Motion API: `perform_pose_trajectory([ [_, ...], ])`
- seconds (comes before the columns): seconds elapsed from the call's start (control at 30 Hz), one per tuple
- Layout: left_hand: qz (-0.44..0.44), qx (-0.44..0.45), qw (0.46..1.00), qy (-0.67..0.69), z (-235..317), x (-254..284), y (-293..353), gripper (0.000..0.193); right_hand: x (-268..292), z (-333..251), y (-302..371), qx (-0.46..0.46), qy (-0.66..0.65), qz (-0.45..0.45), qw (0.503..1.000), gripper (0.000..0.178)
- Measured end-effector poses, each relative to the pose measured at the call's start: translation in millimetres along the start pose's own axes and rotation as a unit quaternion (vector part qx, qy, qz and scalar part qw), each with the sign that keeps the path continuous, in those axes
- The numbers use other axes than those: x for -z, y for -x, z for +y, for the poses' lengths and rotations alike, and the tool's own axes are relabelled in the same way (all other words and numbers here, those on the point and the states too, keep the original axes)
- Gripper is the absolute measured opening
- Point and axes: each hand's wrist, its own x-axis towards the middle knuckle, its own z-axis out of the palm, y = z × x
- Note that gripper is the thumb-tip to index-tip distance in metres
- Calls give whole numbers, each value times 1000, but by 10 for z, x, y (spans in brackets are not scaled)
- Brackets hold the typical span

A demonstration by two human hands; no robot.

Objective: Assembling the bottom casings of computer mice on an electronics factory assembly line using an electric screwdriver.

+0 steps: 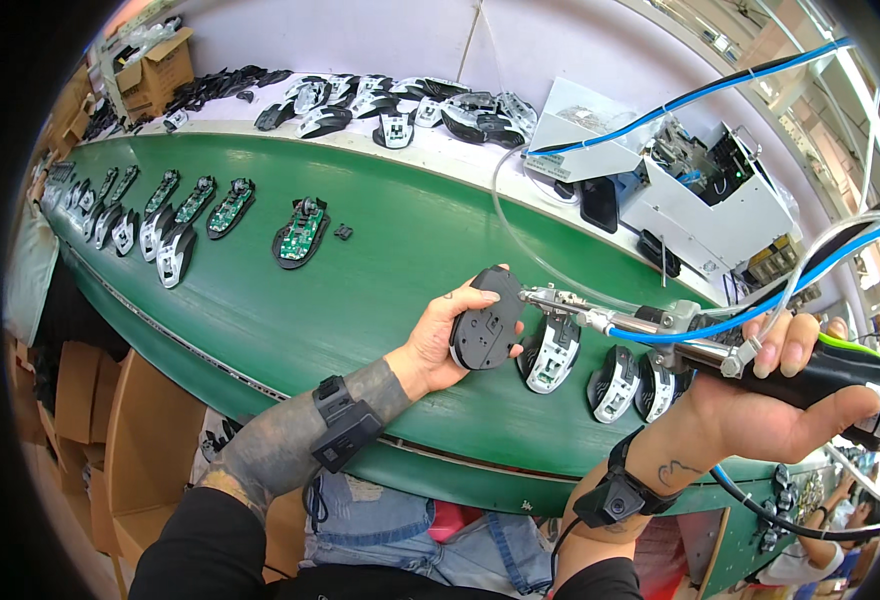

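Note:
My left hand (436, 345) grips a black computer mouse base (487, 325) above the green belt, its flat underside with small holes turned up. Wrapped round the black body of a powered screwdriver (828, 368) is my right hand (755, 405). The screwdriver lies almost level, and its metal nose (558, 299) reaches the right edge of the base; whether the bit touches a screw is too small to tell. Just beneath the nose stands a grey-and-black mouse shell (552, 357). Two more mouse shells (615, 384) sit to its right, close to my right wrist.
Green circuit boards in black bases (302, 234) and mouse shells (175, 254) line the left of the green belt (390, 225). Several mouse shells lie on the white ledge (260, 128) behind. A blue hose (760, 300) crosses at right, near a white machine (705, 215). A person (830, 540) is at lower right.

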Motion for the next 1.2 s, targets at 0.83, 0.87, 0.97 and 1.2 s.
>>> perform_pose_trajectory([
  [0.83, -19, -31, 999, 0, -4, -2, 55, 50, -30, -48, -22, -25, -27, -46, 998, 62],
  [0.87, 26, -29, 999, -8, 0, 33, 37, 47, -7, -106, -35, -32, -54, -57, 996, 62],
  [0.97, 18, -53, 998, 10, -2, 56, -19, 44, -9, -168, 17, -71, -83, -77, 991, 62],
  [1.2, 11, -3, 999, 34, 16, 66, -9, 41, -307, -47, 208, -122, -103, -107, 981, 64],
])
